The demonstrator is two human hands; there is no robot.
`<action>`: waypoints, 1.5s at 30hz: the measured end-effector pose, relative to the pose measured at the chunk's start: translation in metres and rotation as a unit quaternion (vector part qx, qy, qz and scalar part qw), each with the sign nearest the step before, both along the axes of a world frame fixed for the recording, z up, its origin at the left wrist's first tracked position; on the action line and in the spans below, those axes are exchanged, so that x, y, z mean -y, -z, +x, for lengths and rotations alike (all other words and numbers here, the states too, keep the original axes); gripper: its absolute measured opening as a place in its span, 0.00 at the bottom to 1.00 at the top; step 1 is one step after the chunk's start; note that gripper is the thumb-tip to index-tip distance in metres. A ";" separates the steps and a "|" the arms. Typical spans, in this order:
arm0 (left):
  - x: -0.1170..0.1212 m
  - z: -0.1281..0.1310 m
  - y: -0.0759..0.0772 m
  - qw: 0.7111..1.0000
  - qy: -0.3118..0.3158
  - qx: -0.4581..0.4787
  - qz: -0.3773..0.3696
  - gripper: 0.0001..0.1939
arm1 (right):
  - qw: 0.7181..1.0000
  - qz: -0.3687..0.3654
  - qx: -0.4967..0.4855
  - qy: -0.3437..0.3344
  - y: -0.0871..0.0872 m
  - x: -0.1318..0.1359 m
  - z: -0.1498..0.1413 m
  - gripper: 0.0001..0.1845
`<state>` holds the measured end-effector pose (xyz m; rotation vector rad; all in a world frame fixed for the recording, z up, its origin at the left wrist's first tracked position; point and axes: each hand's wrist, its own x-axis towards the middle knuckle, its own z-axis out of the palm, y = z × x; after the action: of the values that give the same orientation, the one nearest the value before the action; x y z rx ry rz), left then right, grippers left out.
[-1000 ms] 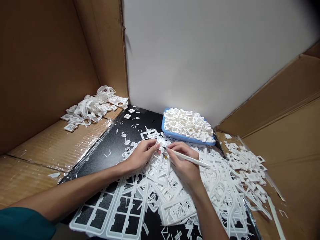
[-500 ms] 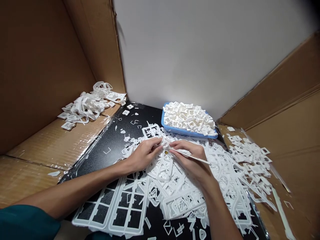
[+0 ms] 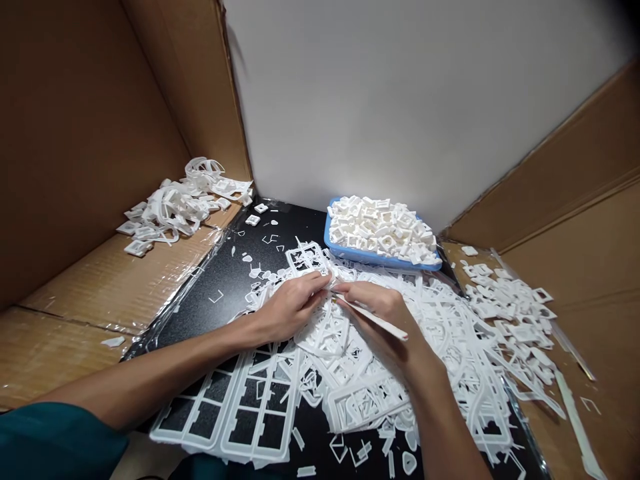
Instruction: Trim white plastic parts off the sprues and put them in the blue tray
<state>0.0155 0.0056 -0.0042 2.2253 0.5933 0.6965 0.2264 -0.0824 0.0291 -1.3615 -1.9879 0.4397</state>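
My left hand is closed in a pinch on a small white plastic piece above a heap of white plastic frames on the black work surface. Facing it, my right hand grips a thin white pen-like tool, with its tip at that same piece. Both hands meet at the middle of the heap. What exactly the tip touches is too small to see.
A blue tray heaped with small white square parts stands behind the hands. More white scraps lie on the left cardboard flap and the right flap. Large white grid frames lie near me. Cardboard walls enclose the area.
The hands have stayed together at the small piece, shifting slightly. The view has tilted a little, so the tray and heaps sit slightly higher in the picture.
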 end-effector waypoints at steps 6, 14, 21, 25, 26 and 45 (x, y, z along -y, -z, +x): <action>-0.004 -0.001 -0.003 0.993 -0.038 0.050 -0.096 0.14 | 0.994 0.058 0.088 -0.002 0.012 -0.010 -0.005 0.14; -0.016 -0.004 -0.006 0.984 0.054 0.066 -0.155 0.14 | 0.996 0.058 0.072 -0.009 0.019 -0.013 -0.008 0.14; -0.015 -0.003 -0.012 0.984 0.040 0.067 -0.158 0.15 | 0.966 -0.135 -0.213 0.064 0.014 -0.003 -0.002 0.08; -0.015 -0.002 -0.010 0.989 0.018 0.052 -0.135 0.17 | 0.930 -0.160 -0.322 0.070 0.015 -0.006 -0.002 0.10; -0.015 -0.002 -0.009 0.989 0.013 0.051 -0.139 0.17 | 0.929 -0.151 -0.330 0.078 0.015 -0.007 -0.002 0.09; -0.013 -0.002 -0.010 0.988 -0.010 0.028 -0.151 0.18 | 0.954 -0.124 -0.254 0.103 0.011 -0.006 -0.006 0.07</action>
<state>0.0137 0.0186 0.0060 1.9171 0.6489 0.6315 0.2205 -0.0764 0.0181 -1.4129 -1.3911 0.8671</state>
